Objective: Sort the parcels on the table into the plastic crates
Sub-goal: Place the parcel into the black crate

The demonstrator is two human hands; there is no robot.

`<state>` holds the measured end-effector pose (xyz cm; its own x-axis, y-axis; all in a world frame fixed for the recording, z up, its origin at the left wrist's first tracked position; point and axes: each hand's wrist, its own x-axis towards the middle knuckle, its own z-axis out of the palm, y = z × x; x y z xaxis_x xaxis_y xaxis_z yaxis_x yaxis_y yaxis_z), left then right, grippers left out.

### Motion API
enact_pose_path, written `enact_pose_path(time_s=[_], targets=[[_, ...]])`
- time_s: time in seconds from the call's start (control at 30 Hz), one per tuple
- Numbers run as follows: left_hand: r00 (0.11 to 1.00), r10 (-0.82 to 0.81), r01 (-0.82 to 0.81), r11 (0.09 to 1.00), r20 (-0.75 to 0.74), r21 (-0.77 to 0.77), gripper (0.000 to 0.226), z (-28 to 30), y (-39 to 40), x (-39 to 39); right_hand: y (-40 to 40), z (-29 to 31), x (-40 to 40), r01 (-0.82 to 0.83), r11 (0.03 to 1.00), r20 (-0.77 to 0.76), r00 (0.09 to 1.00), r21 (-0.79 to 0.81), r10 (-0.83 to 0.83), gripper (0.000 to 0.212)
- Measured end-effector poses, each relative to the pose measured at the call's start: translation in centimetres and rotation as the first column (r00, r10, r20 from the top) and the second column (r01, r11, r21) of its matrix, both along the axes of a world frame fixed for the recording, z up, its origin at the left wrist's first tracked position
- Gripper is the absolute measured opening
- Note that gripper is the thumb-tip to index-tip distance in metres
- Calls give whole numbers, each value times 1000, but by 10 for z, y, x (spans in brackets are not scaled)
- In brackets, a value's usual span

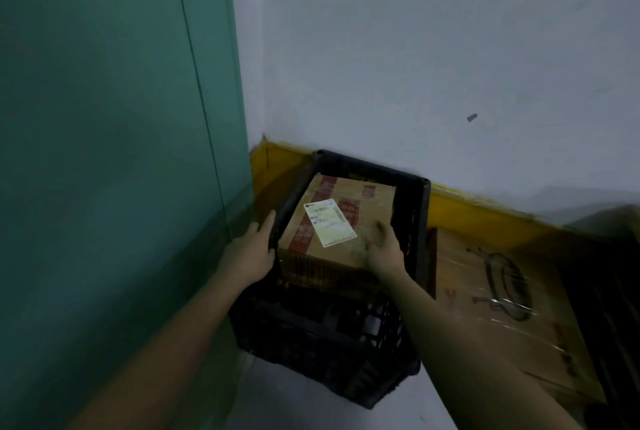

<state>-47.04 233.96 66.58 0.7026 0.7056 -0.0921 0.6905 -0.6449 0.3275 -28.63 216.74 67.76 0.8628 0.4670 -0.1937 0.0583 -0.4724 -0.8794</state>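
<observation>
While the black plastic lattice crate [420, 222] stands against the wall, the brown cardboard parcel with red print and a white label [332, 218] sits tilted in its mouth, near end raised above the rim. Left hand [251, 253] grips the crate's left rim beside the parcel; right hand [382, 246], blurred, rests loosely on the parcel's near right corner, fingers relaxed. Fit looks tight: pushed unevenly, the parcel could jam or pinch the left fingers [268, 222].
</observation>
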Motion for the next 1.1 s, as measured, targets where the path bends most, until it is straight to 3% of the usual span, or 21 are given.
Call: enact_pose_path(time_s=[0.1, 0.17, 0.23, 0.33, 0.43, 0.5, 0.7, 0.93, 1.1], targets=[[1000, -13, 13, 999, 15, 41, 78, -4, 0, 0, 15, -22, 5, -30, 997, -122, 992, -76, 21, 67], [1000, -15, 14, 999, 21, 47, 76, -4, 0, 0, 21, -35, 6, -110, 949, -134, 988, -295, 73, 66], [1000, -7, 7, 999, 20, 36, 76, -3, -2, 1, 23, -42, 4, -162, 833, -29, 984, -528, 173, 61], [1000, 10, -10, 999, 8, 38, 76, 0, -5, 2, 27, -46, 2, -282, 741, 87, 905, -610, 416, 77], [1000, 8, -8, 999, -18, 45, 78, 2, -7, 1, 33, -46, -6, -445, 555, 10, 774, -703, 633, 107], [1000, 8, -7, 999, -30, 45, 82, 3, -8, 1, 39, -51, -11, -480, 430, -43, 704, -765, 709, 111], [998, -27, 29, 999, -56, 28, 95, 5, -5, 1, 46, -62, 0, -409, 468, 65, 695, -783, 716, 88], [996, -33, 39, 997, -85, 70, 96, 2, -5, 1, 46, -74, 1, -392, 487, 92, 698, -780, 710, 97], [992, -32, 45, 993, -118, 112, 82, 1, -7, 2, 41, -71, 7, -412, 512, 111, 688, -754, 717, 96]])
